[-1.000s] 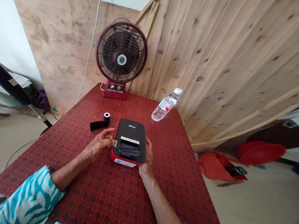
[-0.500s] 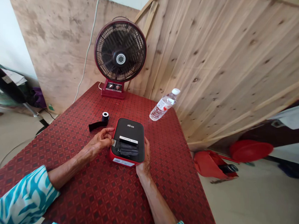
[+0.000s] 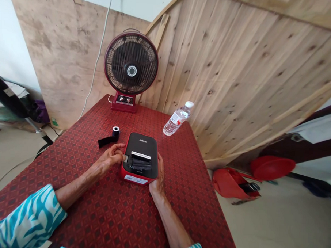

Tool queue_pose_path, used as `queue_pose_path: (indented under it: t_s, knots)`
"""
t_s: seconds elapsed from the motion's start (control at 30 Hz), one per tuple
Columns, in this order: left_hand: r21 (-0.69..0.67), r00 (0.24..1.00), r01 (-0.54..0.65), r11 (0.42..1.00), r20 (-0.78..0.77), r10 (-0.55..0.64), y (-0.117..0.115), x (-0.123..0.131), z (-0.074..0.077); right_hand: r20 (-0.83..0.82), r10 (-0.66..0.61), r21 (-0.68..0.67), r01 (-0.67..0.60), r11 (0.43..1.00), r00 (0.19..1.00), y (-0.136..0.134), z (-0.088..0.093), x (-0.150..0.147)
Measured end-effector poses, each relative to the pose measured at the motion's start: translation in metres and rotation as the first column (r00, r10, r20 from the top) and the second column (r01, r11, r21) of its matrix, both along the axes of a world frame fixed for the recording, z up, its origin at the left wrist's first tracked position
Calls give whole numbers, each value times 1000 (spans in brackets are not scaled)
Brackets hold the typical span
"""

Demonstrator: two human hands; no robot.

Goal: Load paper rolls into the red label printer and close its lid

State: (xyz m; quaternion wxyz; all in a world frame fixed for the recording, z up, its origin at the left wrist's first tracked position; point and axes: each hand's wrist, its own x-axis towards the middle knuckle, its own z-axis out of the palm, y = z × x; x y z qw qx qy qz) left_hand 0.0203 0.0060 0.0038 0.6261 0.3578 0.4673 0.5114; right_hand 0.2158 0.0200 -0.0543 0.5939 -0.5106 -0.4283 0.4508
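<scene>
A red and black label printer (image 3: 144, 145) lies on the patterned red tablecloth, a dark strip of material showing in its front slot. My left hand (image 3: 113, 156) grips its left edge, the thumb pressed at a small grey tab on that side. Along the printer's right side my right hand (image 3: 158, 178) is wrapped, its fingers partly hidden behind the casing. Beyond my left hand, apart from it, a small black roll (image 3: 115, 132) with a white core stands on end, a black strip trailing to the left.
A dark red fan (image 3: 131, 69) stands at the table's far end, by a wooden panel. A clear water bottle (image 3: 176, 121) with a white cap is upright beyond the printer, right. On the floor at right are a red dustpan (image 3: 226, 181) and a red basin (image 3: 273, 168).
The camera view has shifted slightly, so everything sits a little differently in the picture. Both hands keep their places on the printer.
</scene>
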Motion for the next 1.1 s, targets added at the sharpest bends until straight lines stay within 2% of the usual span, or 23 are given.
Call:
queue_pose_path:
  t_s: [0.2, 0.4, 0.57, 0.77, 0.87, 0.97, 1.03, 1.1]
  knots:
    - [21, 1000, 0, 1000, -25, 0, -4, -2, -1, -40, 10, 12, -10, 1000, 999, 0, 3, -1]
    - [-18, 996, 52, 998, -67, -54, 2, -6, -6, -17, -4, 7, 5, 1000, 1000, -1, 4, -2]
    - [22, 993, 33, 999, -112, -30, 4, -5, -10, -26, 3, 28, -3, 1000, 1000, -1, 0, 0]
    - [30, 992, 18, 999, -125, -14, 2, -4, -9, -39, 25, 41, -23, 999, 999, -3, 4, -2]
    - [41, 991, 8, 999, -136, -3, 0, -4, -1, -53, 44, 41, -42, 998, 998, -3, 5, -1]
    - [129, 981, 18, 991, -195, 7, -1, -6, 16, -45, 45, 52, -43, 998, 998, -2, 4, -1]
    - [226, 947, 66, 972, -321, 10, 2, -6, 29, -47, 43, 71, -40, 997, 998, 0, 3, 0]
    - [338, 864, 176, 924, -502, 19, 12, 0, 43, -46, 42, 88, -38, 995, 998, 2, 1, 0]
